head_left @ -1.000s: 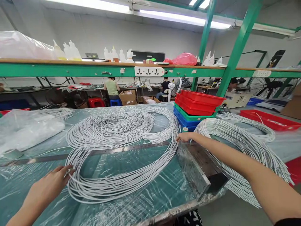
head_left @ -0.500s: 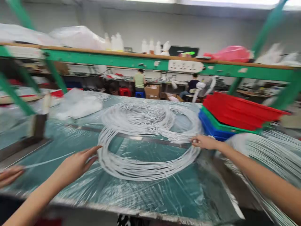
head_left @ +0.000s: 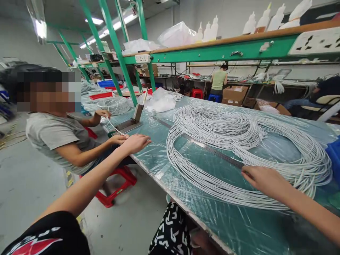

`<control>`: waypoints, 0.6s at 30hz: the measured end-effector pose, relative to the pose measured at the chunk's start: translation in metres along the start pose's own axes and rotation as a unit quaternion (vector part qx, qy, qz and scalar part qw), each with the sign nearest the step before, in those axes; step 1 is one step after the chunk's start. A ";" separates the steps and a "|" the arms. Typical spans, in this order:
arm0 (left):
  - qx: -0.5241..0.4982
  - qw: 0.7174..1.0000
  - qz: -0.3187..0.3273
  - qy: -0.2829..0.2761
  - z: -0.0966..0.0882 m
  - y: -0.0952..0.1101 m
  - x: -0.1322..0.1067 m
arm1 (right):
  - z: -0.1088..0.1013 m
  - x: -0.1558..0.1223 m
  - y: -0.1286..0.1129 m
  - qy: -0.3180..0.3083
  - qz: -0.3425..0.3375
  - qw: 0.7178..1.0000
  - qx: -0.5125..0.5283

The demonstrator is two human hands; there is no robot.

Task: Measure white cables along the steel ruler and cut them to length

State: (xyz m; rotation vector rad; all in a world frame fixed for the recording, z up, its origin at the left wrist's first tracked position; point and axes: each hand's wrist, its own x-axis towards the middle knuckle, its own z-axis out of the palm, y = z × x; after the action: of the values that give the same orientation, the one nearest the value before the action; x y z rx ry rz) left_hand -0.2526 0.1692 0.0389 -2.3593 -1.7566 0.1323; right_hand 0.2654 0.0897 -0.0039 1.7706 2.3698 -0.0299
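Observation:
My left hand (head_left: 136, 143) reaches over the table's front edge with its fingers stretched out, holding nothing I can see. It overlaps the co-worker's near hand (head_left: 119, 139) in view; whether they touch I cannot tell. A thin white cable (head_left: 115, 126) runs between the co-worker's two hands. Inside the ring of a large white cable coil (head_left: 196, 177), my right hand (head_left: 261, 179) is closed, thumb and fingers together, by the end of a steel ruler (head_left: 212, 150). Anything in its fingertips is hidden. More coils (head_left: 216, 124) overlap behind it.
A co-worker (head_left: 69, 134) sits on a red stool (head_left: 117, 184) at left. A lever tool (head_left: 134, 118) stands on the film-covered table (head_left: 156, 156) beside a plastic bag (head_left: 160, 101). A green shelf beam (head_left: 225, 55) crosses above; a blue bin (head_left: 334, 156) is at right.
The view has swung left, bringing the co-worker into sight. My left hand has left the coil's left side for the co-worker's hands. My right hand is now inside the ring, off its right side.

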 end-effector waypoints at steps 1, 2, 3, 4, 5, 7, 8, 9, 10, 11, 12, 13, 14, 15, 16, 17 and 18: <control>0.004 1.000 -0.006 -0.009 0.001 -0.001 0.000 | 0.001 0.003 -0.004 -0.006 -0.008 1.000 -0.012; 0.009 1.000 -0.011 -0.018 0.001 -0.002 0.001 | 0.002 0.005 -0.006 -0.008 -0.013 1.000 -0.016; 0.014 0.999 -0.017 -0.028 0.002 -0.003 0.001 | 0.003 0.006 -0.007 -0.007 -0.016 1.000 -0.012; 0.019 0.999 -0.022 -0.038 0.002 -0.003 0.002 | 0.004 0.006 -0.006 -0.004 -0.017 1.000 0.000; 0.023 0.998 -0.027 -0.048 0.003 -0.002 0.003 | 0.004 0.006 -0.005 0.001 -0.018 1.000 0.015; 0.028 0.997 -0.032 -0.065 0.005 0.001 0.005 | 0.004 0.004 -0.001 0.012 -0.015 0.999 0.046; 0.028 0.997 -0.032 -0.070 0.006 0.004 0.006 | 0.003 0.003 0.000 0.019 -0.011 0.998 0.062; 0.029 0.997 -0.029 -0.073 0.007 0.009 0.008 | 0.001 0.002 0.002 0.026 -0.007 0.997 0.075; 0.026 0.997 -0.023 -0.072 0.007 0.015 0.008 | 0.000 0.002 0.003 0.033 -0.003 0.996 0.087; 0.017 0.997 -0.011 -0.068 0.006 0.024 0.009 | -0.002 0.002 0.003 0.039 0.003 0.994 0.099; -0.002 0.998 0.010 -0.061 0.005 0.036 0.009 | -0.003 0.003 0.004 0.042 0.009 0.993 0.110; -0.031 0.997 0.043 -0.050 0.005 0.051 0.008 | -0.004 0.005 0.005 0.047 0.016 0.992 0.120; -0.066 0.993 0.089 -0.039 0.004 0.070 0.006 | -0.006 0.007 0.005 0.051 0.023 0.990 0.131; -0.103 0.984 0.146 -0.030 0.005 0.092 0.004 | -0.007 0.009 0.006 0.055 0.031 0.988 0.141; -0.137 0.968 0.211 -0.024 0.006 0.117 0.000 | -0.007 0.010 0.008 0.059 0.039 0.986 0.152; -0.163 0.947 0.275 -0.025 0.008 0.144 -0.003 | -0.008 0.011 0.010 0.063 0.046 0.984 0.161; -0.182 0.924 0.336 -0.028 0.011 0.172 -0.006 | -0.008 0.011 0.012 0.065 0.052 0.982 0.170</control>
State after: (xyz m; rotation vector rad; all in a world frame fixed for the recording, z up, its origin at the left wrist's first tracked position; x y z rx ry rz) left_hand -0.0951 0.1168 -0.0087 -3.1685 -0.9685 -0.0357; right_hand 0.2723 0.1044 0.0035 2.1033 2.4763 -0.3341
